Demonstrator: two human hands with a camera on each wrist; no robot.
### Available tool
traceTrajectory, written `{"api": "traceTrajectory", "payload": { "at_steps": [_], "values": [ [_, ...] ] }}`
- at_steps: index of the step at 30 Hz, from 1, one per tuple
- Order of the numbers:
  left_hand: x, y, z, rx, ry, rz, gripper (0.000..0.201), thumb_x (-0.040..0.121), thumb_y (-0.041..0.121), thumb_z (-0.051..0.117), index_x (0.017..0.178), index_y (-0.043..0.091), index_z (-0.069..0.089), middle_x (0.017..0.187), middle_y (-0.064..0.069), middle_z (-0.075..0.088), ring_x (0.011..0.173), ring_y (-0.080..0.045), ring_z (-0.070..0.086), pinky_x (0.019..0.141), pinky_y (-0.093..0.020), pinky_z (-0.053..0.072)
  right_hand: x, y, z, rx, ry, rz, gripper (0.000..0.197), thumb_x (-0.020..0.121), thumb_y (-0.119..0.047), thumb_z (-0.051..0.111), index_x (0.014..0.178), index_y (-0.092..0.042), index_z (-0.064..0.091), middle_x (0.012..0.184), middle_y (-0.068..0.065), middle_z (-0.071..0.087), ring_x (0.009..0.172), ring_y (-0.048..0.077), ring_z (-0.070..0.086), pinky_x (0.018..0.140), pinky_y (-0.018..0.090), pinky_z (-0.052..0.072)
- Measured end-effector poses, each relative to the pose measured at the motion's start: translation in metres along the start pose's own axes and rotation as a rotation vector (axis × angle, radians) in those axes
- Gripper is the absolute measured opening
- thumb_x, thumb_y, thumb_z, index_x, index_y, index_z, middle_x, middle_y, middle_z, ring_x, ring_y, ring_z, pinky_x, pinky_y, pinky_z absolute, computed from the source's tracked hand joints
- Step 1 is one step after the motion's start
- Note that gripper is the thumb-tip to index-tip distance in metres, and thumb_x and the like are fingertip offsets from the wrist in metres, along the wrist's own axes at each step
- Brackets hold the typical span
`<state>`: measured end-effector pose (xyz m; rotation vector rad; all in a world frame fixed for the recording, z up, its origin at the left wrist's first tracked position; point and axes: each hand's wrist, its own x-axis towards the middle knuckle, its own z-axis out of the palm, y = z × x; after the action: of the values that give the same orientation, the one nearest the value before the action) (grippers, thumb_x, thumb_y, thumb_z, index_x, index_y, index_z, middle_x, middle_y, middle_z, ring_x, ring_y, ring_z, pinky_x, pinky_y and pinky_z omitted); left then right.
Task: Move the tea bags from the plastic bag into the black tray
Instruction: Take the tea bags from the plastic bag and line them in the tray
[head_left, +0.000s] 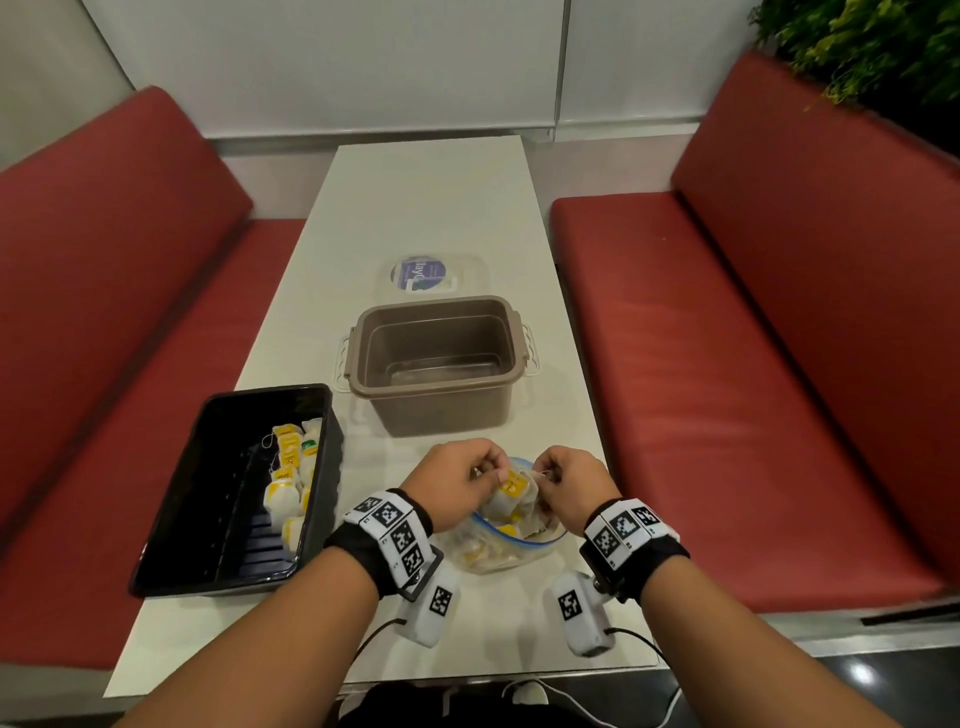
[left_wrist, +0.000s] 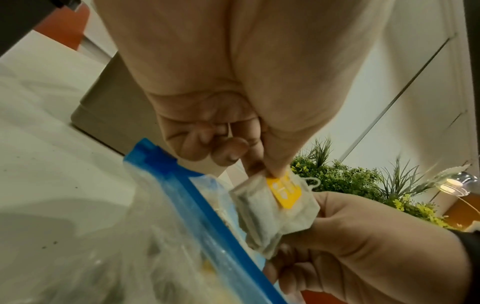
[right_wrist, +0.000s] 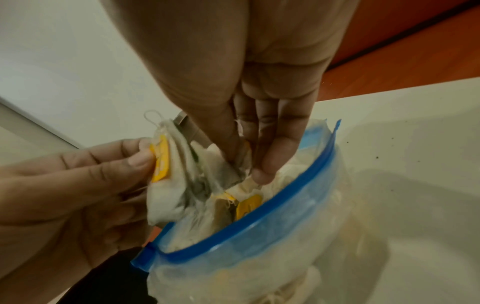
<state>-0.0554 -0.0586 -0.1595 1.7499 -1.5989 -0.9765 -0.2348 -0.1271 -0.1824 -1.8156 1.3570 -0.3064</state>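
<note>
Bench (head_left: 431, 208): tray (head_left: 171, 519) at left, holding tea bags (head_left: 291, 467); plastic bag (head_left: 498, 545) right of it; tub (head_left: 439, 358) behind bag; lid (head_left: 439, 275) behind tub.

Only part of a word, "layc", reads on the round purple label (head_left: 420, 272) of the clear lid (head_left: 439, 275) behind the brown tub (head_left: 439, 364). The tea bags' yellow tags (left_wrist: 285, 191) carry white marks too blurred to read.

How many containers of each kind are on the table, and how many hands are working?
Black tray: 1
Brown tub: 1
Clear lid: 1
Plastic bag: 1
Hands: 2, the left hand and the right hand, each pinching a tea bag at the bag's mouth
Total: 6
</note>
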Motion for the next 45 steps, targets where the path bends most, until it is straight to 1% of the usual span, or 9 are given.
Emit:
{"api": "traceTrajectory", "payload": {
  "at_steps": [6,11,14,20,27,36,39,41,45],
  "values": [
    [0.001,-0.007,-0.01,0.194,-0.123,-0.043,0.03,0.093,0.012,0.054,0.114,0.033,0.061,0.092,0.009,0.063,0.077,-0.005,0.058,0.073,-0.015,0.042,-0.001,-0.01,0.001,0.009,0.011,-0.01,0.013,0.088,-0.015,0.061,0.081,-0.025,0.067,0.07,0.0,0.07,0.065,0.018,0.069,0.067,0.03,0.058],
    [0.002,-0.006,-0.02,0.207,-0.151,-0.045,0.02,0.097,0.021,0.052,0.112,0.027,0.064,0.094,0.003,0.066,0.086,-0.016,0.062,0.082,-0.029,0.051,-0.001,-0.019,0.004,-0.079,-0.027,0.007,0.022,0.085,-0.01,0.058,0.094,-0.024,0.072,0.08,-0.006,0.064,0.082,0.019,0.064,0.075,0.027,0.051],
    [0.003,0.0,-0.031,0.183,-0.13,0.017,0.019,0.096,0.023,0.057,0.113,0.024,0.067,0.089,0.008,0.066,0.084,-0.011,0.063,0.082,-0.024,0.05,-0.005,-0.028,0.007,-0.209,-0.084,0.023,0.027,0.084,-0.011,0.057,0.102,-0.024,0.072,0.093,-0.005,0.063,0.085,0.016,0.058,0.074,0.021,0.041],
    [0.006,0.005,-0.067,0.057,-0.046,0.092,0.013,0.096,0.019,0.059,0.098,0.017,0.071,0.076,0.009,0.068,0.066,0.001,0.061,0.068,-0.017,0.049,-0.013,-0.051,0.013,-0.293,-0.095,0.089,0.034,0.079,-0.02,0.061,0.11,-0.03,0.07,0.113,-0.003,0.066,0.105,0.02,0.062,0.087,0.025,0.049],
    [0.002,0.004,-0.099,-0.028,-0.121,0.146,0.012,0.096,0.017,0.059,0.092,0.023,0.069,0.075,0.009,0.067,0.063,0.004,0.058,0.066,-0.018,0.047,-0.016,-0.077,0.032,-0.314,0.019,-0.1,0.069,0.071,-0.045,0.075,0.135,-0.035,0.05,0.123,-0.002,0.049,0.116,0.019,0.04,0.1,0.033,0.04],
    [-0.015,0.001,-0.146,-0.094,-0.123,0.168,0.014,0.097,0.018,0.057,0.092,0.026,0.068,0.083,-0.003,0.07,0.071,-0.013,0.063,0.071,-0.033,0.057,-0.013,-0.125,0.056,-0.085,0.012,-0.165,0.01,0.087,-0.031,0.069,0.093,-0.024,0.073,0.069,-0.004,0.065,0.058,0.007,0.052,0.06,0.021,0.046],
    [-0.024,-0.005,-0.168,-0.124,-0.054,0.119,0.007,0.095,0.017,0.062,0.097,0.021,0.068,0.077,0.005,0.067,0.068,-0.004,0.065,0.068,-0.022,0.055,-0.011,-0.136,0.068,0.049,0.036,-0.162,0.021,0.093,-0.026,0.061,0.075,-0.018,0.068,0.064,0.002,0.066,0.049,0.002,0.053,0.057,0.029,0.05],
    [-0.031,-0.013,-0.187,0.01,-0.008,0.093,0.009,0.093,0.02,0.065,0.102,0.02,0.068,0.074,0.009,0.062,0.061,0.001,0.061,0.064,-0.014,0.048,-0.009,-0.143,0.074,0.085,0.11,-0.159,0.029,0.096,-0.026,0.058,0.068,-0.022,0.061,0.06,0.008,0.064,0.044,0.001,0.05,0.052,0.021,0.041],
    [-0.043,-0.034,-0.22,0.302,-0.082,0.024,0.014,0.09,0.026,0.068,0.103,0.022,0.073,0.085,0.005,0.067,0.077,-0.008,0.063,0.073,-0.02,0.046,-0.005,-0.156,0.08,0.135,0.243,-0.154,0.027,0.098,-0.029,0.053,0.079,-0.014,0.065,0.063,0.012,0.066,0.048,0.004,0.052,0.05,0.016,0.04]
  ]
}}
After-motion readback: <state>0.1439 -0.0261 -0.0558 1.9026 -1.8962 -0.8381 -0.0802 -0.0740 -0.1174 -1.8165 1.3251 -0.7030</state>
